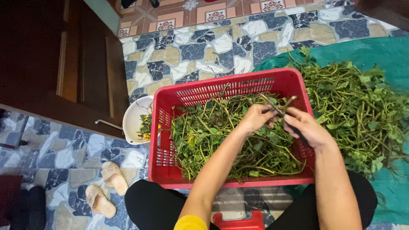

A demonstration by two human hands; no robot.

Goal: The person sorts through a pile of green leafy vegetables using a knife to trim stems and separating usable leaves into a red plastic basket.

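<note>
Two hands over red basket [294,83], left grip [255,118] pinching green stem [286,103], right grip [307,127] closed on scissors [272,106]

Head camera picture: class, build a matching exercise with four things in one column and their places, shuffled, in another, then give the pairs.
Things:
1. red plastic slotted basket
2. white round bowl
3. pair of beige slippers
4. loose heap of green stems

Places:
A. on the teal sheet
B. on the patterned tiles, lower left
C. before the person's knees
D. against the basket's left side

Pairs: 1-C, 2-D, 3-B, 4-A
</note>
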